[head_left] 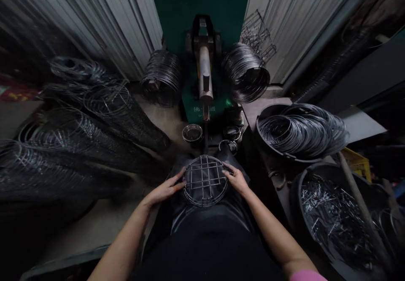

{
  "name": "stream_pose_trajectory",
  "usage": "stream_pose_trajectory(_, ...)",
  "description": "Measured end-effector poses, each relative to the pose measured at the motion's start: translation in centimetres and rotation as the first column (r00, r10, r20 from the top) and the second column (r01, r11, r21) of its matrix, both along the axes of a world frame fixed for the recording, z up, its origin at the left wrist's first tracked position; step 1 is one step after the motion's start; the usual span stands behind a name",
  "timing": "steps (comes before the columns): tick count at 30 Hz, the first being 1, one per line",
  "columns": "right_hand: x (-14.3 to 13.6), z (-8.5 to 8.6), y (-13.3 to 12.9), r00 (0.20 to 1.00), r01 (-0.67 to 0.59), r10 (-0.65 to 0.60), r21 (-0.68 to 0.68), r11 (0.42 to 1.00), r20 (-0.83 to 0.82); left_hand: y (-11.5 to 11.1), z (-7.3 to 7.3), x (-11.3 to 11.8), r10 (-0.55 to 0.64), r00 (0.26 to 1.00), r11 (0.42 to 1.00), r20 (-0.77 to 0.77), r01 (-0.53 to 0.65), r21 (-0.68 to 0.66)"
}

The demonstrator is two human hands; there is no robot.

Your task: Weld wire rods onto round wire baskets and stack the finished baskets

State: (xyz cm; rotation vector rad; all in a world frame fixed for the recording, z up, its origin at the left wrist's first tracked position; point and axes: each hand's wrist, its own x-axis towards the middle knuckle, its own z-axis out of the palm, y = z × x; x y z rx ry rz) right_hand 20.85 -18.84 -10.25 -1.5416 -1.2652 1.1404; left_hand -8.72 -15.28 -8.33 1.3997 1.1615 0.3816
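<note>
A round wire rack [205,180], with a grid of crossed wires inside a ring, lies over my lap. My left hand [169,187] grips its left rim, the thumb and fingers at the edge. On the opposite side, my right hand [236,178] holds the right rim with its fingers over the wire. Beyond the rack stands a green machine [190,104] with a metal arm [205,70] pointing toward me.
Wire coils [163,76] hang left of the machine, more coils [247,72] right of it. A tub of wire rings [294,129] and a bin of short wire pieces [335,217] stand at right. Stacked rings [107,99] fill the left.
</note>
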Motion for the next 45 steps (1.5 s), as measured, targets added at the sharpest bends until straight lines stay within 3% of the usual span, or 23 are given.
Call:
stream_pose_trajectory(4,0.6,0.3,-0.2,0.996,-0.047,0.042,-0.059,0.997,-0.083,0.0,0.5,-0.4,-0.154,0.988,0.977,0.025,0.156,-0.144)
stream_pose_trajectory(9,0.8,0.4,-0.3,0.992,-0.061,0.050,-0.089,0.994,-0.114,-1.1,-1.2,1.4,-0.035,0.999,0.995,-0.015,0.037,0.090)
stream_pose_trajectory(12,0.8,0.0,-0.5,0.989,-0.072,0.059,-0.091,0.993,-0.139,-1.7,-2.2,2.0,-0.014,0.991,0.978,-0.131,0.041,0.204)
stream_pose_trajectory(16,0.7,-0.6,-0.5,0.991,-0.033,0.023,-0.073,0.997,-0.131,-1.8,-2.1,2.1,-0.024,0.941,0.972,-0.338,0.102,0.214)
stream_pose_trajectory(19,0.6,-0.8,-0.3,0.995,-0.031,0.024,-0.076,0.997,-0.097,-1.7,-1.6,2.4,-0.035,0.918,0.972,-0.396,0.123,0.199)
stream_pose_trajectory(22,0.4,-0.8,-0.4,0.997,-0.041,0.036,-0.085,0.996,-0.064,-1.9,-1.6,2.4,-0.034,0.947,0.970,-0.319,0.109,0.217)
stream_pose_trajectory(24,0.3,-1.0,-0.6,0.999,-0.009,0.005,-0.084,0.996,-0.049,-2.1,-1.8,2.0,-0.013,0.985,0.974,-0.171,0.050,0.219)
stream_pose_trajectory(26,0.3,-1.1,-0.7,0.997,0.053,-0.058,-0.089,0.995,-0.045,-2.2,-1.6,1.1,0.056,0.998,0.985,-0.022,-0.052,0.166)
stream_pose_trajectory(28,0.7,-1.0,-0.7,0.990,0.136,-0.140,-0.102,0.986,-0.035,-2.0,-0.7,-0.3,0.205,0.977,0.970,0.053,-0.210,0.119)
stream_pose_trajectory(30,1.3,-0.3,-0.5,0.977,0.211,-0.211,-0.093,0.973,0.004,-1.5,0.9,-1.9,0.394,0.914,0.904,0.098,-0.404,0.139)
stream_pose_trajectory(33,1.9,1.9,0.0,0.966,0.249,-0.248,-0.004,0.968,0.074,-0.4,4.1,-3.6,0.607,0.751,0.735,0.257,-0.655,0.176)
stream_pose_trajectory(35,1.4,3.9,0.3,0.970,0.216,-0.223,0.071,0.974,0.097,0.2,6.3,-3.5,0.667,0.593,0.610,0.451,-0.782,0.126)
stream_pose_trajectory(37,0.0,5.6,0.3,0.983,0.142,-0.154,0.120,0.983,0.096,0.5,8.3,-2.2,0.642,0.408,0.528,0.649,-0.849,0.012)
stream_pose_trajectory(38,-1.0,6.3,0.1,0.991,0.093,-0.104,0.130,0.987,0.087,0.6,9.0,-1.2,0.613,0.330,0.521,0.718,-0.852,-0.054)
stream_pose_trajectory(40,-3.2,7.2,-0.5,0.999,-0.018,0.013,0.114,0.993,0.050,0.5,9.7,1.4,0.582,0.233,0.562,0.779,-0.807,-0.179)
stream_pose_trajectory(43,-6.1,7.7,-1.8,0.991,-0.130,0.132,0.054,0.990,-0.036,-0.2,9.2,5.0,0.622,0.173,0.627,0.764,-0.695,-0.353)
stream_pose_trajectory(45,-6.9,8.0,-2.5,0.990,-0.108,0.112,0.049,0.993,-0.082,-0.9,8.6,6.6,0.649,0.142,0.640,0.747,-0.633,-0.436)
